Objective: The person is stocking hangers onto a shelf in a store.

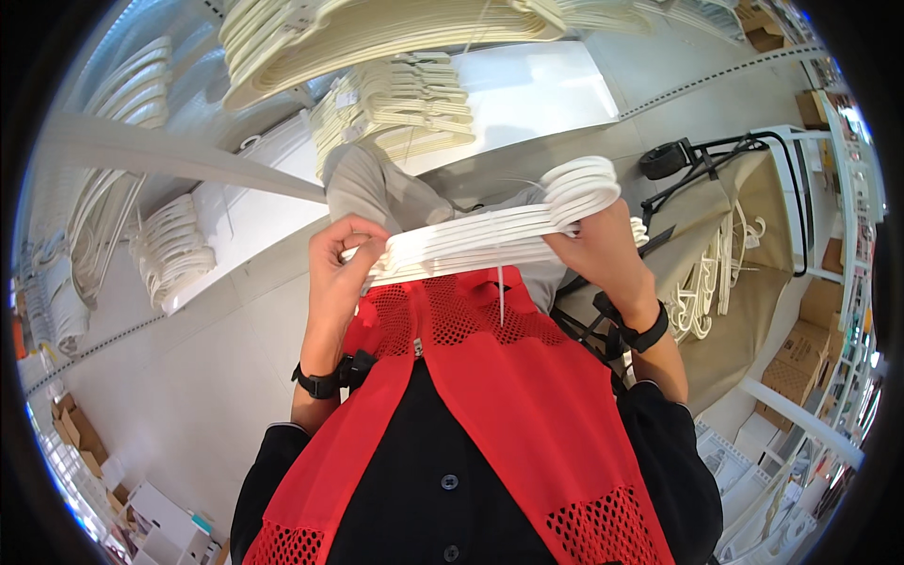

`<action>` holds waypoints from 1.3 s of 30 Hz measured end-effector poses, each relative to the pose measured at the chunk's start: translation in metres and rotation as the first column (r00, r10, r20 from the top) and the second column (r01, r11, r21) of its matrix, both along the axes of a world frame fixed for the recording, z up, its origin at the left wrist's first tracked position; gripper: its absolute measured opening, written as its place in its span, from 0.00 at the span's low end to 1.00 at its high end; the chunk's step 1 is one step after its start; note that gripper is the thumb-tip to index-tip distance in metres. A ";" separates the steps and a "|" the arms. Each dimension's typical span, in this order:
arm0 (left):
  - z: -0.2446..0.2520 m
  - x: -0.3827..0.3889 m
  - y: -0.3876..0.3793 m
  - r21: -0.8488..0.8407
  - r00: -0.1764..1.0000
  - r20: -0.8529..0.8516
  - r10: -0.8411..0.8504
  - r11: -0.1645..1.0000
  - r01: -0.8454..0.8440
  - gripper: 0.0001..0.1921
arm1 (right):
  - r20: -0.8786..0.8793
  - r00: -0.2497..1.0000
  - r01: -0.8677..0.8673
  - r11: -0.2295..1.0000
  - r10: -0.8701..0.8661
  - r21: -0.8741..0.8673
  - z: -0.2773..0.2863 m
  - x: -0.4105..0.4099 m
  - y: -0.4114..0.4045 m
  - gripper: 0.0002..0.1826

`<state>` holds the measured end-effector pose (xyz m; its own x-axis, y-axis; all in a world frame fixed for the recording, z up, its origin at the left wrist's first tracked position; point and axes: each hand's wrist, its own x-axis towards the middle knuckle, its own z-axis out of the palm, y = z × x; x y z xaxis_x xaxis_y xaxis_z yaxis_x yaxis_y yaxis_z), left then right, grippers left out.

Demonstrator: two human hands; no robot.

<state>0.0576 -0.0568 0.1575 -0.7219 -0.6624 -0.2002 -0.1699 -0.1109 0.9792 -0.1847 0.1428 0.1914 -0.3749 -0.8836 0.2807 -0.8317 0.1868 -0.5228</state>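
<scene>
A bundle of white plastic clothes hangers [466, 239] spans the space between my hands, above my lap. My left hand [344, 258] pinches the bundle's left end between thumb and fingers. Around its right part, just below the stacked hooks, my right hand [604, 247] is closed; some of its fingers are hidden behind the hangers. A white cable tie [501, 293] circles the bundle near the middle, its tail hanging over my red mesh vest [494, 339].
Cream hangers [395, 106] are stacked on a white shelf [537, 81] ahead, with more bundles [173, 247] at left. At right stands a folding wagon [756, 282] with loose hangers [696, 296] inside. Cardboard boxes [798, 353] sit beyond it. A white post [191, 159] slants across the left.
</scene>
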 end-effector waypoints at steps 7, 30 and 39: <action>-0.009 0.007 0.005 -0.486 0.989 0.148 -0.001 0.871 0.073 0.06 | -0.212 0.974 -0.081 0.997 0.075 -0.017 0.016 0.014 -0.005 0.14; 0.002 0.057 -0.044 -0.214 0.925 -0.226 0.304 0.911 -0.352 0.06 | 0.471 0.860 0.165 0.981 -0.193 0.102 0.023 -0.034 0.041 0.10; 0.035 0.060 -0.055 -0.202 0.925 -0.172 0.340 0.906 -0.371 0.03 | 0.674 0.728 0.063 0.990 -0.130 0.123 0.052 -0.028 0.045 0.07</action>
